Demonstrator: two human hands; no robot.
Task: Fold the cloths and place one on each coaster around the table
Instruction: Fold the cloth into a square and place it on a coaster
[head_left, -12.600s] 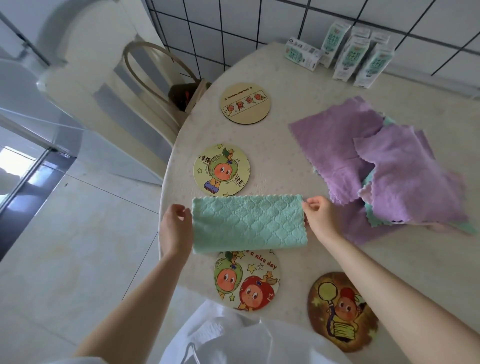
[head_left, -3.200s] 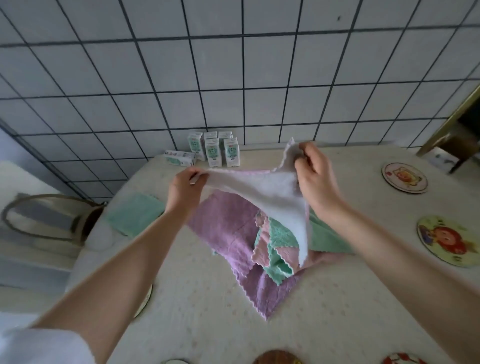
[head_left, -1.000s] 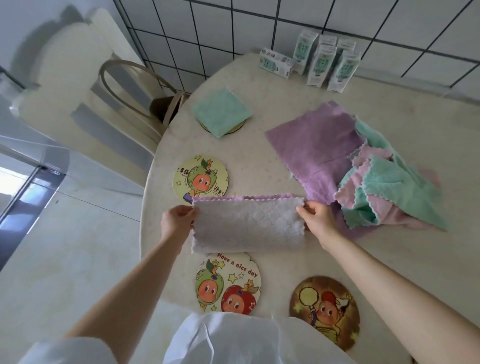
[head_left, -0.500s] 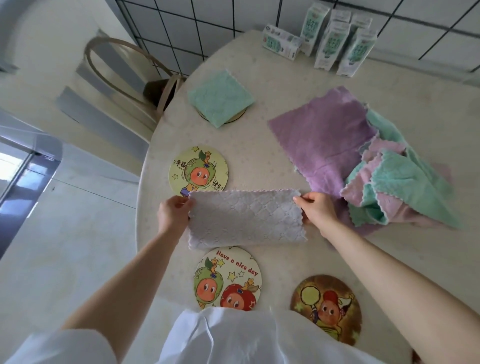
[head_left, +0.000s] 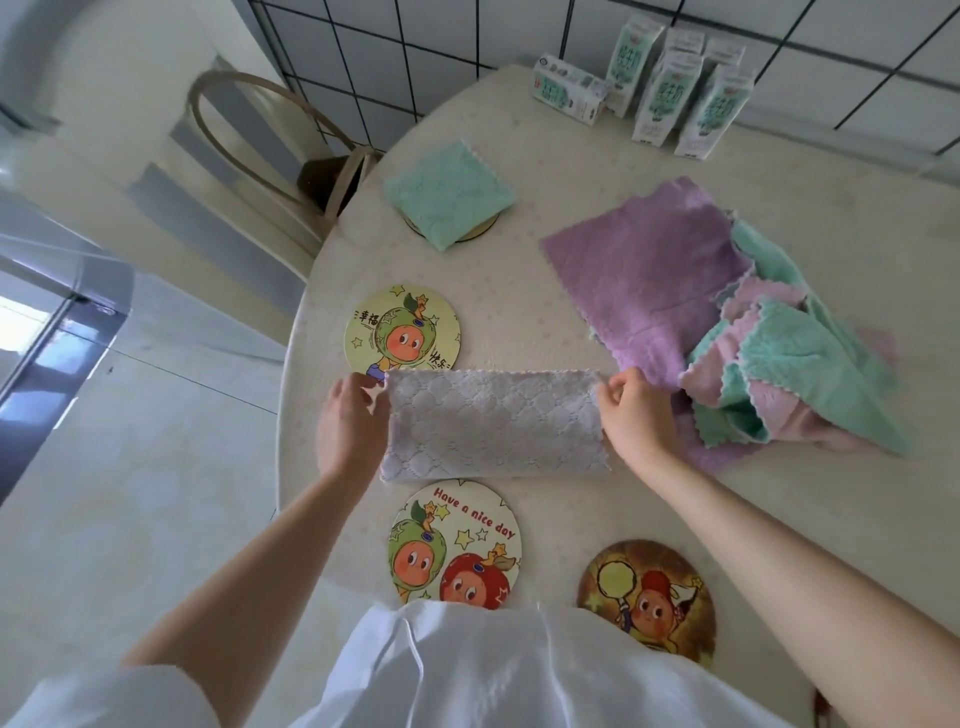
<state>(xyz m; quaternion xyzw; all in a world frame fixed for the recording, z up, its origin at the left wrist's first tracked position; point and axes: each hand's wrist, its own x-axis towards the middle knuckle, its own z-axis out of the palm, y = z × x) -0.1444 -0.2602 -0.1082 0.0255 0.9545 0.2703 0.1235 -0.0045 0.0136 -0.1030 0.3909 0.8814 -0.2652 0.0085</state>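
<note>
Both hands, left (head_left: 349, 427) and right (head_left: 635, 415), have their grip pinched on the top corners of the pale cloth (head_left: 493, 423), lying half-folded on the worktop (head_left: 561, 156) between bare coasters, so I can double it squarely.

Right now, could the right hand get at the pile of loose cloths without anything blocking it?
Probably yes. The right hand sits just beside the pile, with nothing between them. It is pinching one end of the pale cloth, though, so it would need to let go first.
</note>
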